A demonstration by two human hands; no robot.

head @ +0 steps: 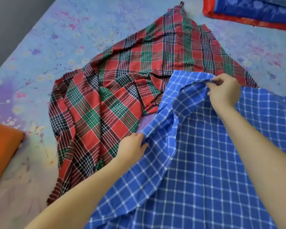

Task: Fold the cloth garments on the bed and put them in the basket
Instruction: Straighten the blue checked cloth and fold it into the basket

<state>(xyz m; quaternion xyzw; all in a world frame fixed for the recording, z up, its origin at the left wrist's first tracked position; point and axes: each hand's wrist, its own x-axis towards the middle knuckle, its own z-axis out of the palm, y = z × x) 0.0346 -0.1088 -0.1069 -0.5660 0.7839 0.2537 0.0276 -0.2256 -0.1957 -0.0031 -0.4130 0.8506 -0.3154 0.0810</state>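
Note:
A blue cloth with white checks [205,171] lies spread over the near right of the bed. My left hand [132,147] pinches its left edge, which is lifted off the bed. My right hand [224,90] grips the cloth's far edge and holds it raised. A red and green plaid cloth [122,83] lies crumpled and unfolded beyond it, across the middle of the bed, with the blue cloth overlapping its near right part. No basket is in view.
The bed carries a pale blue floral sheet [48,47]. A blue fabric piece with a red border [254,12] lies at the far right corner. An orange item [2,146] sits at the left edge. Grey floor shows at the top left.

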